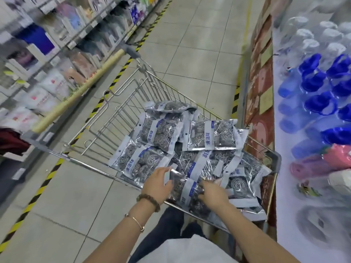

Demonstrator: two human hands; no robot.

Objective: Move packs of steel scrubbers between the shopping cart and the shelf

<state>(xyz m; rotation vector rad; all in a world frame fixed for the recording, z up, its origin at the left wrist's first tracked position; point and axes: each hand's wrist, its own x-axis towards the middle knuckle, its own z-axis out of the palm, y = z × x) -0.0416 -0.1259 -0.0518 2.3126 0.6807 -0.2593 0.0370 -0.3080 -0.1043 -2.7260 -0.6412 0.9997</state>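
Here the left hand [157, 185] and right hand [212, 194] both grip one pack [187, 188] in the shopping cart [277, 160]; seemingly a pickup; next, lift it clear toward the shelf [284, 196].

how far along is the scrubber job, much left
Done: cannot tell; the shelf is blurred. In hand: left hand and right hand hold one pack at the near end of the cart. Left: many packs lie piled in the cart.
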